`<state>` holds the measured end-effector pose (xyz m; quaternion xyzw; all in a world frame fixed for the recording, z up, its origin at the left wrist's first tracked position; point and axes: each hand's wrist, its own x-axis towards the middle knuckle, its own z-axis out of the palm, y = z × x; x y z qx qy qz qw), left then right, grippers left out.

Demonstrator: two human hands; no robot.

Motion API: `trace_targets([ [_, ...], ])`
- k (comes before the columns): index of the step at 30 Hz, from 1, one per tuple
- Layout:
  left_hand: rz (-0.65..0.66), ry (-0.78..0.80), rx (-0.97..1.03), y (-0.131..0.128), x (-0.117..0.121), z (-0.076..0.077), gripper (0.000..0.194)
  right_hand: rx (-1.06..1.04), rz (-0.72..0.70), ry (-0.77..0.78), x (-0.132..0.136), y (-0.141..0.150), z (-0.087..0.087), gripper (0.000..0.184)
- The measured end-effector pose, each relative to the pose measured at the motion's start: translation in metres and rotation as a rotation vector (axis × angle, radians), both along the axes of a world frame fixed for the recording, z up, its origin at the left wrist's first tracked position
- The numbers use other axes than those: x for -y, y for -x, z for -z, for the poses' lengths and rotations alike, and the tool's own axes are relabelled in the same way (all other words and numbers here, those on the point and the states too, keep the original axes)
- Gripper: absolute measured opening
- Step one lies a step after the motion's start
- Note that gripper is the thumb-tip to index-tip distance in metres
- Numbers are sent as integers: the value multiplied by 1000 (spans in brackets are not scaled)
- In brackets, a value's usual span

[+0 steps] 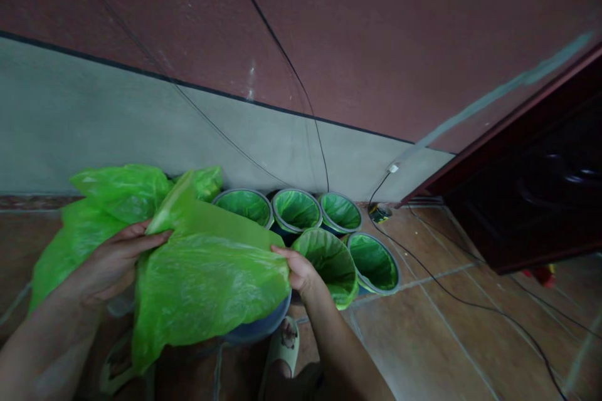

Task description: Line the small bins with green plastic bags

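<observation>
A bright green plastic bag is stretched between my two hands. My left hand pinches its upper left part between thumb and fingers. On the other side, my right hand grips the bag's right edge. Below the bag, a bluish bin shows only in part; the bag covers its opening. Just right of my right hand stands a bin with a green liner folded over its rim. Other lined bins sit behind it, close to the wall. More green bags lie heaped behind my left hand.
A black cable runs over the tiled floor from a white plug at the wall. A small dark can is near the wall. At right is a dark wooden door. My slippered foot is below.
</observation>
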<state>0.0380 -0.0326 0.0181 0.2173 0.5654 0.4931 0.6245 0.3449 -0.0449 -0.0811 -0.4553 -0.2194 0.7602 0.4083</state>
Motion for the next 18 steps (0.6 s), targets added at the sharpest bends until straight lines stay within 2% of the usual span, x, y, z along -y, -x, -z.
trace_targets([
  [2, -35, 10, -29, 3, -3, 1, 28, 5, 163, -64, -1, -4, -2, 33],
  [5, -153, -8, -94, 7, -9, 5, 24, -5, 378, -184, -5, -14, -9, 40],
  [8, -265, -67, -156, 11, -15, 13, 22, -11, 429, -296, -6, -28, -18, 35],
  [11, -269, -127, -222, 17, -19, 20, 20, -71, 525, -350, -6, -49, -25, 29],
  [13, -270, -153, -258, 19, -20, 21, 20, -112, 604, -326, -6, -62, -25, 24],
  [15, -289, -142, -279, 21, -20, 19, 20, -107, 641, -230, -9, -69, -20, 24],
  [18, -234, -141, -353, 20, -18, 13, 18, -2, 533, -19, -14, -62, -10, 45],
])
